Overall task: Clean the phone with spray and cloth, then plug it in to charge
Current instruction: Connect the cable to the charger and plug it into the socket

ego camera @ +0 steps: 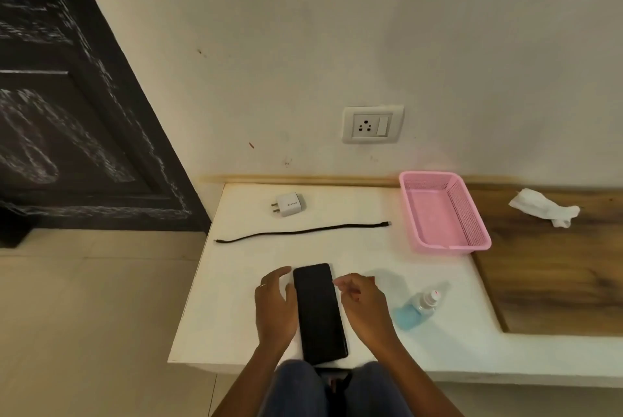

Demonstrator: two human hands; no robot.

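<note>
The phone point(319, 312) lies flat, dark face up, on the near part of the white table point(354, 248), its long side running away from the person, between the two hands. The left hand point(274, 307) rests just beside its left edge, fingers spread and relaxed, thumb at or near the edge, holding nothing; it looks placed to steady the phone. The right hand point(362, 298) hovers by the right edge with fingers loosely curled and empty, whether it touches the phone I cannot tell. The spray bottle point(418, 310), part full of blue liquid, sits near the right hand, within easy reach. The crumpled white cloth point(544, 207) lies well apart on the wooden surface point(556, 275). Farther back lie the black cable point(303, 233), stretched out straight, and the white charger plug point(287, 204), below the wall socket point(372, 124). A pink basket point(472, 246) stands empty to the right. Judging by this, charging is not yet begun.
</note>
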